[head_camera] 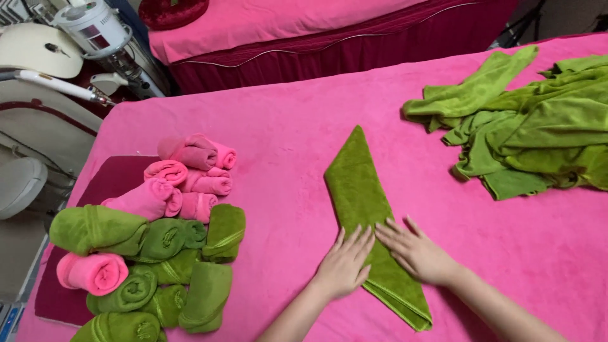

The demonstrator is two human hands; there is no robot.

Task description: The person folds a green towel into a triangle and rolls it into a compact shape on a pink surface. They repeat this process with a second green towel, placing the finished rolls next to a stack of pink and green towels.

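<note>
On the pink bed cover (285, 126), past the loose green towel heap (538, 120) and rolled towels (158, 253), we press the folded green towel (364, 190) flat at centre, left hand (345, 266) and right hand (415, 253) open-fingered, gripping nothing, keeping edges aligned.

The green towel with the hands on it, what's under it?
Under the folded towel lies the pink cover, showing all around it. The left hand and right hand press flat on top. Anything tucked inside its folds is hidden.
</note>
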